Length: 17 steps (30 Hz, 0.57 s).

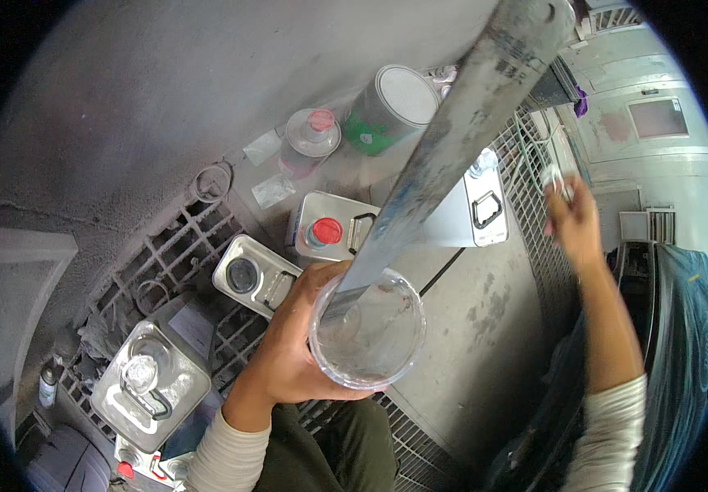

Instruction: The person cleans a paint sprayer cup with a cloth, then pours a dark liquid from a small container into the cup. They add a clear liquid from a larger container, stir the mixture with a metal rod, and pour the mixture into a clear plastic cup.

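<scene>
My left hand [284,348] is wrapped round a clear plastic cup [383,344], its open mouth facing up. A long flat metal strip [461,123], like a mixing stick or ruler, stands tilted in the cup and reaches to the upper right. It is stained with dark and bluish smears. My right hand [577,225] is raised on the right, well apart from the cup. Its closed fingers hold a small whitish, crumpled-looking thing [557,180], too blurred to name. Behind the cup stand a metal can with a red cap [327,231] and one with a dark cap [242,276].
A white can [485,209] and a large round tin [407,94] stand on the grey bench [493,320]. Beside the tin is a red-lidded container [313,139]. At lower left a rectangular can [151,385] sits above metal grating [169,250]. Bluish plastic sheeting [686,328] hangs at right.
</scene>
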Tool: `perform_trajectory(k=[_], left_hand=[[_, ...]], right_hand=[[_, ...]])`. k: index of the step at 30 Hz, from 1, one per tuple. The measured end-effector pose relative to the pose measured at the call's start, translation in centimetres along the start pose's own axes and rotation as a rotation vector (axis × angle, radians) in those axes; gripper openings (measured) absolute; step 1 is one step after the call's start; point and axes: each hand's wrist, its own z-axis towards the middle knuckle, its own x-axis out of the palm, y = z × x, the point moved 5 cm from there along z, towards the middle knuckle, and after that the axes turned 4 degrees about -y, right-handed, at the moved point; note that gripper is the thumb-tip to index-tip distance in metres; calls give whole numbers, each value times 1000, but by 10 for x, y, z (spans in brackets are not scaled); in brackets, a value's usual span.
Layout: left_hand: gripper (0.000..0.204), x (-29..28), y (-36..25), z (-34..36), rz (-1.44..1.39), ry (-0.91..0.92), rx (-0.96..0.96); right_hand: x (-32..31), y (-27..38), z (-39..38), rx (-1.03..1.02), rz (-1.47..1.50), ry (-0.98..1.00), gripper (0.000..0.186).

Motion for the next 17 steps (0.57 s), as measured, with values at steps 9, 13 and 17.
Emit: perform_trajectory(k=[9, 13, 17], left_hand=[[127, -8, 14, -6, -104, -19, -45], [137, -9, 25, -15, -170, -73, -157], [143, -14, 34, -25, -85, -35, -183]], right_hand=[[226, -131, -151, 270, 633, -456, 88], [250, -108, -86, 30, 187, -657, 115], [251, -99, -54, 108, 876, -675, 124]])
